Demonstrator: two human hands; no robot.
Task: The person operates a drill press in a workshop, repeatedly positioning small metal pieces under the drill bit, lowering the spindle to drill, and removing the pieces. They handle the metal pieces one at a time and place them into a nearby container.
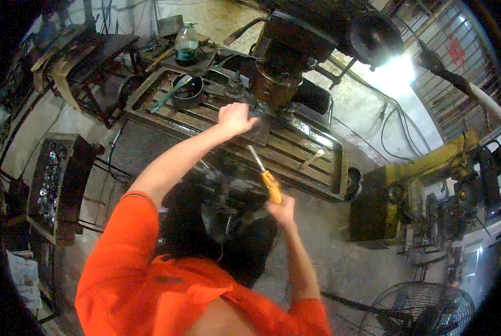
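Got my right hand [283, 208] closed around the orange screwdriver [265, 175], shaft angled up-left toward my left hand [235, 119], which is curled on the workpiece under the drill press head [284, 53], on the slotted table [295, 151].

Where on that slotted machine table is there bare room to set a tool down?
Bare slots lie on the machine table right of the screwdriver, around a small hammer. It is crowded at the far left by the dark bowl and bottle, and under the drill head where the left hand works.
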